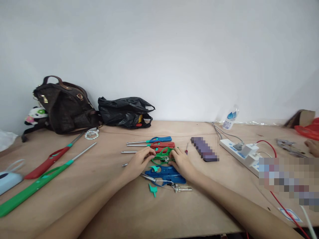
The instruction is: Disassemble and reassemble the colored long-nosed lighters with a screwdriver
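My left hand [142, 158] has its fingers pinched at the left end of a green long-neck lighter casing [163, 155], close to a teal piece. At the other end, the fingers of my right hand [181, 161] close around the casing; wires and small parts show inside it. Nearer to me lies an opened blue lighter casing [164, 174] with a metal tube, white wires and a clear fuel tank [183, 188]. A loose teal trigger [153, 190] rests below it. Beyond my hands are a red lighter [163, 144] and a blue lighter [161, 139].
A small screwdriver [186, 149] and a blurred-out purple object [204, 149] lie to the right, before a power strip [239, 152] with cables. Longer red [47, 162] and green [37, 186] lighters lie left. A backpack [67, 109] and black plastic bag [122, 111] stand behind. Another person's hand [312, 146] shows far right.
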Available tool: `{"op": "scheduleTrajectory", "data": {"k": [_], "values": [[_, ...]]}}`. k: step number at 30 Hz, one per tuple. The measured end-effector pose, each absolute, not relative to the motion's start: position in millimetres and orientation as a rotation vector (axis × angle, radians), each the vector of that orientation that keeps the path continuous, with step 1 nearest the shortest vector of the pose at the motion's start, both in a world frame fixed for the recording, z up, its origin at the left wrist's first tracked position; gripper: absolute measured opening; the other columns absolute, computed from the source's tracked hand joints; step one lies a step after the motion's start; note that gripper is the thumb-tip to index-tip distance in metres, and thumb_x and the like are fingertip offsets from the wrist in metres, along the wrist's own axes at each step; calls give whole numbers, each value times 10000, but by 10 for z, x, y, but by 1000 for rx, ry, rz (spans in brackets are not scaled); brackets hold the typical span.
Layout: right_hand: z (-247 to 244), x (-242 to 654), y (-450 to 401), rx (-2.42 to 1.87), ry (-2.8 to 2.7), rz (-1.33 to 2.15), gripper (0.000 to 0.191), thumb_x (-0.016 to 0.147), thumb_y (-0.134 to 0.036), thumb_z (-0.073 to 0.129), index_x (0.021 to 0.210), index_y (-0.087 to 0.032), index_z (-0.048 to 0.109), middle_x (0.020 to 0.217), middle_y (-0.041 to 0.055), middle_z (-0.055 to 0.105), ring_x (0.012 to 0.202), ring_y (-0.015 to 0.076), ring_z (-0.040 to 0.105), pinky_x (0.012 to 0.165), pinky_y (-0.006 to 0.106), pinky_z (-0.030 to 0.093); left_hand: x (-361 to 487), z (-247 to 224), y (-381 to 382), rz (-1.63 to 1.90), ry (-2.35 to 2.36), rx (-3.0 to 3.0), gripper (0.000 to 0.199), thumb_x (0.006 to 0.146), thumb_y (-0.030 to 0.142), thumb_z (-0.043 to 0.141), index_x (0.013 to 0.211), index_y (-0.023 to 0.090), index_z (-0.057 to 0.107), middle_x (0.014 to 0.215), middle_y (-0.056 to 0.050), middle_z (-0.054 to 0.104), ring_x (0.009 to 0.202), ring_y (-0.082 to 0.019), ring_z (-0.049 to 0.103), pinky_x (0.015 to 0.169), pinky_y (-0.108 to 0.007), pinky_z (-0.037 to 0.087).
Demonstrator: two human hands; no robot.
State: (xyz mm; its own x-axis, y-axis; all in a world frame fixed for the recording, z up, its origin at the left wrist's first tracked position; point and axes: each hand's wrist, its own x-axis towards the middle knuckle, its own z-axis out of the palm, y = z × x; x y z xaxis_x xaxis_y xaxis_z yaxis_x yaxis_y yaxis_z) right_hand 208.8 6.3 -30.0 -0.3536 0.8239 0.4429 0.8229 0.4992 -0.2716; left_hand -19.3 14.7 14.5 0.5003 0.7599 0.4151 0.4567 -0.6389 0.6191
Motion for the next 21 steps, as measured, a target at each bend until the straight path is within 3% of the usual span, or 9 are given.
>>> {"op": "scheduleTrajectory", "data": {"k": [7, 12, 21], "values": [[-299, 2083, 52, -1286, -2187, 5, 158, 808, -113, 613, 825, -217, 495, 897, 55, 573, 858, 243, 531, 745, 369, 445, -215, 126, 161, 974, 970, 2329, 168, 939, 260, 413, 894, 190, 559, 877, -33, 614, 819, -182, 577, 754, -290, 460], [-209, 2093, 7, -1232, -2115, 49, 32, 889, -188, 529, 868, -209, 517, 883, 65, 597, 840, 239, 531, 748, 365, 417, -237, 159, 152, 964, 992, 2295, 209, 949, 270, 368, 932, 188, 559, 871, -39, 622, 815, -185, 586, 752, -291, 470], [-101, 2111, -60, -1101, -2088, 107, 233, 989, -252, 369, 919, -203, 585, 871, 68, 644, 823, 214, 548, 790, 361, 389, -267, 128, 186, 912, 1026, 2248, 246, 953, 311, 338, 957, 187, 550, 758, -6, 593, 703, -165, 575, 648, -253, 436]]}}
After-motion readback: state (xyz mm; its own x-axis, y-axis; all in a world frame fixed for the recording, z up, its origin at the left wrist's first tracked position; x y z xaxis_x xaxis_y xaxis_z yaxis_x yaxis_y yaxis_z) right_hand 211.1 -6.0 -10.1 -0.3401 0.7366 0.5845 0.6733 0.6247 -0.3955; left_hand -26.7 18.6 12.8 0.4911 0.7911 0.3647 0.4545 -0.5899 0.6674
